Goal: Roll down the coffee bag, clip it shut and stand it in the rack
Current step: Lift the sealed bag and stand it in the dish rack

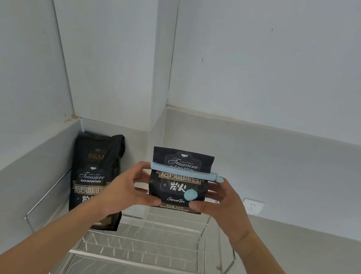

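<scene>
I hold a black coffee bag (178, 187) upright above the far end of the wire rack (145, 264). Its top is folded down short, and a long light-blue clip (184, 171) is clamped across it. My left hand (132, 187) grips the bag's left side, thumb at the bottom front, fingers up by the clip's left end. My right hand (221, 203) grips the right side, thumb at the lower front, fingers under the clip's hinge end. The bag's bottom edge sits just above the rack's top wires.
A second, taller black coffee bag (94, 171) stands in the rack's far left corner against the wall. The white wire rack has rows of slots and a lower tier. Grey walls close in at left and behind. A white wall socket (252, 206) sits at the right.
</scene>
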The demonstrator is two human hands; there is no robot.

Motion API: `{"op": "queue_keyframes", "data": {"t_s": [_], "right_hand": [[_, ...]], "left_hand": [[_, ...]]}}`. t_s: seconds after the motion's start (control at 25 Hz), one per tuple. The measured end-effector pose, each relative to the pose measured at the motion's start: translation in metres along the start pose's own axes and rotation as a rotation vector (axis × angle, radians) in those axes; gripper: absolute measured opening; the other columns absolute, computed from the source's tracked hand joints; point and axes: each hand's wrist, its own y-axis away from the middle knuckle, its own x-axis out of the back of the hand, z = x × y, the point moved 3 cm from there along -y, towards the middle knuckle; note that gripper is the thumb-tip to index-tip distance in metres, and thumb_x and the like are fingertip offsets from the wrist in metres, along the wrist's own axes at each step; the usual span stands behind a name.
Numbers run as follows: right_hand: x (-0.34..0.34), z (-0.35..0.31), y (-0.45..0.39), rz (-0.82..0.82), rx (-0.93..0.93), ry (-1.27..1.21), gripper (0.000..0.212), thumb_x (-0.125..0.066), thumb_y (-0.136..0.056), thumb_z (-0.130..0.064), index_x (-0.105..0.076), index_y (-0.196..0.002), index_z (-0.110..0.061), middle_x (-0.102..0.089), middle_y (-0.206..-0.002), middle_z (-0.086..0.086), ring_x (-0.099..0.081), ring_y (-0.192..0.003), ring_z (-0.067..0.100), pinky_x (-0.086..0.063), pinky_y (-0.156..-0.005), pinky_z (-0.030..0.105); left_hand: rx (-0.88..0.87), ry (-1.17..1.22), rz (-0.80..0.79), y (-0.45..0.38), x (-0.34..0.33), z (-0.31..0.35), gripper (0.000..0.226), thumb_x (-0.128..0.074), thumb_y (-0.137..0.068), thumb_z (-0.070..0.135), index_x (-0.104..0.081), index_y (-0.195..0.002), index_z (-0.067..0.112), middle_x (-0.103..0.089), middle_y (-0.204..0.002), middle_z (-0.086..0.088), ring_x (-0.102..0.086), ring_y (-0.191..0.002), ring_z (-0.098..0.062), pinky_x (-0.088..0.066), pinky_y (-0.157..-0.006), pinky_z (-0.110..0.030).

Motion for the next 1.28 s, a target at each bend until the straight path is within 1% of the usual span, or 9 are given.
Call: {"op": "queue_keyframes", "data": {"t_s": [0.24,0.32,0.4,0.52,0.76,0.92,1.04,1.12,1.28], "right_hand": [[-0.025,0.02,-0.005,-0.097,-0.106,0.128,0.068,-0.09,-0.058,-0.012,-0.054,-0.112,-0.036,-0.071,-0.104,-0.01,-0.07,-0.094,0.012,-0.06,-0.078,0.032],[-0.026,0.024,-0.006,-0.135,-0.149,0.206,0.068,-0.09,-0.057,-0.011,-0.055,-0.11,-0.035,-0.069,-0.104,-0.01,-0.07,-0.091,0.012,-0.06,-0.081,0.037],[-0.026,0.026,-0.009,-0.186,-0.188,0.288,0.067,-0.089,-0.056,-0.01,-0.054,-0.107,-0.035,-0.068,-0.103,-0.009,-0.071,-0.086,0.01,-0.061,-0.075,0.031],[-0.029,0.026,-0.012,-0.261,-0.201,0.487,0.066,-0.088,-0.056,-0.016,-0.049,-0.106,-0.035,-0.067,-0.101,-0.009,-0.065,-0.09,0.007,-0.052,-0.065,0.018],[-0.033,0.028,-0.018,-0.33,-0.174,0.746,0.067,-0.084,-0.059,-0.019,-0.049,-0.115,-0.029,-0.067,-0.105,-0.008,-0.062,-0.094,0.016,-0.05,-0.074,0.024],[-0.032,0.028,-0.019,-0.342,-0.201,0.686,0.067,-0.085,-0.059,-0.022,-0.051,-0.116,-0.027,-0.065,-0.112,-0.008,-0.06,-0.099,0.015,-0.046,-0.077,0.025],[-0.031,0.028,-0.019,-0.339,-0.211,0.626,0.065,-0.086,-0.059,-0.03,-0.052,-0.114,-0.029,-0.064,-0.107,-0.012,-0.059,-0.099,0.012,-0.045,-0.076,0.023],[-0.031,0.028,-0.019,-0.337,-0.207,0.625,0.065,-0.087,-0.059,-0.03,-0.052,-0.113,-0.03,-0.063,-0.104,-0.013,-0.059,-0.098,0.011,-0.045,-0.075,0.023],[-0.029,0.022,-0.022,-0.351,-0.187,0.622,0.06,-0.087,-0.059,-0.025,-0.057,-0.11,-0.027,-0.067,-0.105,-0.009,-0.062,-0.095,0.013,-0.051,-0.074,0.025]], "left_hand": [[0.076,-0.163,-0.034,0.002,0.004,-0.04,0.075,-0.092,-0.057,0.019,-0.05,-0.114,0.043,-0.068,-0.103,0.014,-0.062,-0.1,0.006,-0.057,-0.077,-0.018],[0.082,-0.225,-0.053,0.003,-0.002,-0.047,0.078,-0.091,-0.056,0.022,-0.046,-0.116,0.043,-0.066,-0.104,0.015,-0.067,-0.091,0.004,-0.059,-0.074,-0.019],[0.088,-0.282,-0.069,0.003,-0.008,-0.052,0.079,-0.091,-0.055,0.026,-0.043,-0.114,0.046,-0.065,-0.103,0.017,-0.07,-0.083,-0.001,-0.06,-0.071,-0.022],[0.105,-0.379,-0.112,0.003,-0.016,-0.06,0.081,-0.091,-0.053,0.033,-0.04,-0.115,0.04,-0.065,-0.104,0.015,-0.068,-0.087,-0.006,-0.061,-0.076,-0.03],[0.104,-0.472,-0.159,0.004,-0.026,-0.067,0.081,-0.09,-0.055,0.036,-0.039,-0.118,0.032,-0.065,-0.11,0.012,-0.062,-0.101,-0.007,-0.059,-0.083,-0.036],[0.144,-0.449,-0.199,0.007,-0.024,-0.062,0.081,-0.09,-0.059,0.034,-0.04,-0.123,0.032,-0.061,-0.118,0.012,-0.058,-0.107,-0.007,-0.054,-0.092,-0.038],[0.095,-0.608,-0.148,0.004,-0.008,-0.039,0.093,-0.086,-0.058,0.048,-0.037,-0.136,0.036,-0.05,-0.132,0.019,-0.047,-0.119,-0.005,-0.045,-0.104,-0.04],[-0.023,-0.676,-0.099,-0.002,0.006,-0.016,0.08,-0.076,-0.065,0.057,-0.039,-0.134,0.042,-0.048,-0.131,0.021,-0.041,-0.121,-0.002,-0.04,-0.104,-0.036],[-0.131,-0.627,-0.197,-0.018,0.013,0.024,0.026,-0.067,-0.079,0.051,-0.064,-0.105,0.045,-0.063,-0.095,0.021,-0.051,-0.095,0.004,-0.042,-0.081,-0.023]]}}
